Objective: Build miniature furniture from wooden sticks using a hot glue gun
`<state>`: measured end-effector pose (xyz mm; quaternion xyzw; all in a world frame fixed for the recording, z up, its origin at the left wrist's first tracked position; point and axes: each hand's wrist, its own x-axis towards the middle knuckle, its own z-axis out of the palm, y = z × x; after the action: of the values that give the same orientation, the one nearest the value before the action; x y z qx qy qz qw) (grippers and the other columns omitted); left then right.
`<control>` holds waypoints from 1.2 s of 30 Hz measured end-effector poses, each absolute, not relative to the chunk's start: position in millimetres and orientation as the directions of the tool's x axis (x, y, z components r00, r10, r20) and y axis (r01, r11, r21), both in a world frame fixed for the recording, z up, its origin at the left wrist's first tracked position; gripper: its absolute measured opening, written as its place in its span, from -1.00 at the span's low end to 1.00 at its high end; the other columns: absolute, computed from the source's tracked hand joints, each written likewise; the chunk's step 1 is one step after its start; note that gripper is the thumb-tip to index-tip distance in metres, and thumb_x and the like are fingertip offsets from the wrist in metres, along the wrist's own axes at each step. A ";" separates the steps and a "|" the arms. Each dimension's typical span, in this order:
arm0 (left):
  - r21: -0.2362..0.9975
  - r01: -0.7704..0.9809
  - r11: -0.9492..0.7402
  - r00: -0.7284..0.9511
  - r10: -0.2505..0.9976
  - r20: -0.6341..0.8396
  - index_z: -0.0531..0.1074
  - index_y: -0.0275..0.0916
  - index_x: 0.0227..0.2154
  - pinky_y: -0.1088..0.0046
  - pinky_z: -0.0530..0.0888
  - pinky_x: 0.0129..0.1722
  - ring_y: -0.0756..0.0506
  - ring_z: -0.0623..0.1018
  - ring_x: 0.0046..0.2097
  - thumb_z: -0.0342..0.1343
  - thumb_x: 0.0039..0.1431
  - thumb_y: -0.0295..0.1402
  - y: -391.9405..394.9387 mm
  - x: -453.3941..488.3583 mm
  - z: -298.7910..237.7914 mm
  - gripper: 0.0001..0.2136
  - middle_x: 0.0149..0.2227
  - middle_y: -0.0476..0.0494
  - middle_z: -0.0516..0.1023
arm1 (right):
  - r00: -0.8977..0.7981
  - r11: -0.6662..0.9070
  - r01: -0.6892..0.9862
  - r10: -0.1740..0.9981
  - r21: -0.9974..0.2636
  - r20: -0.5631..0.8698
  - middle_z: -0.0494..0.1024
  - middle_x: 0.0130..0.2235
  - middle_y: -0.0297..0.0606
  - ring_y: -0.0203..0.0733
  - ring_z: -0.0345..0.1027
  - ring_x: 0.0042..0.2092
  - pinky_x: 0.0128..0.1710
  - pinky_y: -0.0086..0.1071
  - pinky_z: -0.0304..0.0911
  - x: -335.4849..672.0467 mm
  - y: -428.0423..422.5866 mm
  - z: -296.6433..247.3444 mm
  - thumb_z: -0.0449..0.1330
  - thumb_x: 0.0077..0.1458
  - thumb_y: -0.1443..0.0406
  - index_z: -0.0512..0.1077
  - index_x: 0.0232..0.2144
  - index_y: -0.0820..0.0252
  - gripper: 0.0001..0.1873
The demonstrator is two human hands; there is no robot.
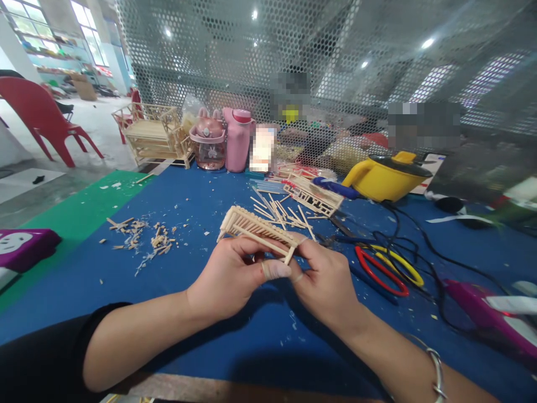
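Observation:
A small frame of thin wooden sticks (255, 226) is held above the blue table mat (201, 196). My left hand (229, 277) pinches its near edge, the taped thumb pressed to one post. My right hand (325, 280) grips the same end from the right, fingers closed on it. Loose sticks (279, 212) lie just behind the frame. Another stick panel (312, 196) rests further back.
Wood chips (142, 238) litter the left of the mat. Red and yellow handled pliers (386, 266) and black cables lie at right, with a yellow pot (384, 176) behind. Pink bottles (237, 140) and a finished stick model (153, 134) stand at the back. People sit behind a mesh screen.

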<state>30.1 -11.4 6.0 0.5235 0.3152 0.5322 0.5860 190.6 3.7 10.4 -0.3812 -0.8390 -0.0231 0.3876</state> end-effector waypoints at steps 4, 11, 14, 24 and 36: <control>0.957 -0.258 -0.133 0.266 0.943 0.202 0.58 -0.26 -0.36 0.40 0.39 -0.06 -0.08 0.54 -0.18 0.25 0.02 -0.36 -11.5 27.5 9.3 -0.88 -0.28 -0.09 0.63 | -0.382 0.691 0.677 0.624 -0.253 0.682 0.63 -0.23 -0.24 -0.17 0.54 -0.27 -0.26 -0.38 0.42 191.4 4.2 9.3 0.08 0.16 0.30 0.46 -0.20 0.15 -0.80; 0.941 -0.337 -0.041 0.271 0.953 0.138 0.56 -0.25 -0.30 0.42 0.40 -0.12 -0.05 0.52 -0.23 0.30 -0.04 -0.30 -13.0 27.7 9.1 -0.78 -0.27 -0.08 0.61 | -0.395 0.724 0.644 0.592 -0.247 0.702 0.63 -0.23 -0.23 -0.21 0.53 -0.26 -0.24 -0.42 0.41 193.6 5.1 7.7 0.10 0.15 0.32 0.44 -0.25 0.18 -0.85; 0.942 -0.334 -0.010 0.251 0.963 0.099 0.56 -0.26 -0.33 0.43 0.41 -0.18 -0.02 0.51 -0.29 0.34 -0.11 -0.31 -13.9 28.8 8.7 -0.77 -0.31 -0.07 0.61 | -0.402 0.721 0.648 0.598 -0.246 0.693 0.63 -0.21 -0.24 -0.18 0.53 -0.23 -0.23 -0.39 0.42 192.8 4.0 8.5 0.09 0.15 0.32 0.45 -0.20 0.16 -0.82; 0.955 -0.291 -0.049 0.253 0.959 0.126 0.60 -0.24 -0.42 0.35 0.46 -0.11 -0.11 0.57 -0.22 0.34 -0.11 -0.35 -13.5 27.1 13.1 -0.86 -0.34 -0.08 0.65 | -0.410 0.713 0.660 0.607 -0.238 0.681 0.62 -0.17 -0.26 -0.19 0.52 -0.19 -0.16 -0.38 0.42 192.9 2.5 5.7 0.08 0.11 0.40 0.45 -0.17 0.19 -0.76; 0.965 -0.253 -0.072 0.274 0.951 0.143 0.59 -0.22 -0.32 0.39 0.41 -0.04 -0.10 0.56 -0.16 0.26 0.01 -0.33 -14.5 23.2 13.2 -0.85 -0.26 -0.08 0.64 | -0.417 0.723 0.658 0.583 -0.210 0.697 0.62 -0.18 -0.23 -0.16 0.53 -0.20 -0.20 -0.35 0.43 196.0 4.9 5.6 0.08 0.15 0.33 0.45 -0.14 0.15 -0.76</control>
<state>23.2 -14.5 13.2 0.5305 0.3290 0.5046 0.5964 196.0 4.9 5.6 -0.3693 -0.8404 -0.0479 0.3938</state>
